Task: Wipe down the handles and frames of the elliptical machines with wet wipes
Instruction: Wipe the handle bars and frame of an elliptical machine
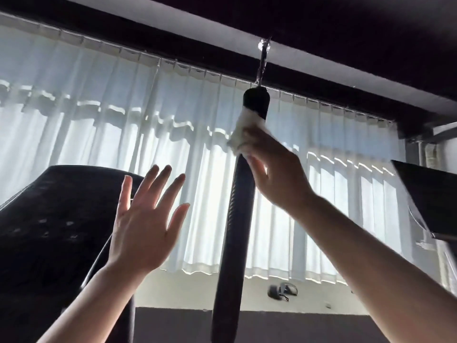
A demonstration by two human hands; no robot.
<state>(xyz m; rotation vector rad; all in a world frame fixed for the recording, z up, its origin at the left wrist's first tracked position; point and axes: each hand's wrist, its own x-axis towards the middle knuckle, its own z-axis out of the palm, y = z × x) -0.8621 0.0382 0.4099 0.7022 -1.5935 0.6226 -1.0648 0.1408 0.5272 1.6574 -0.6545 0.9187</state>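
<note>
Step in hand: While the upper end of the handle [237, 194] is under the wipe [243, 131], we judge the job to be cleaning the grip near its top cap.
Method: We would keep the wipe wrapped round the bar and draw it down the full length, turning it so the far side is covered too; the cap above the wipe looks untouched.
Right hand [274, 174]: We find it raised high, arm stretched up and forward, fingers curled round the wipe and pressing it to the handle.
Left hand [146, 219]: We find it lifted beside the handle, palm forward, fingers spread, holding nothing and touching nothing.
Location: We place the handle upright at centre, against the curtain [99, 115], the console [49, 219] to its left.
Risk: We note the left hand is not bracing the bar, which may swing.
</note>
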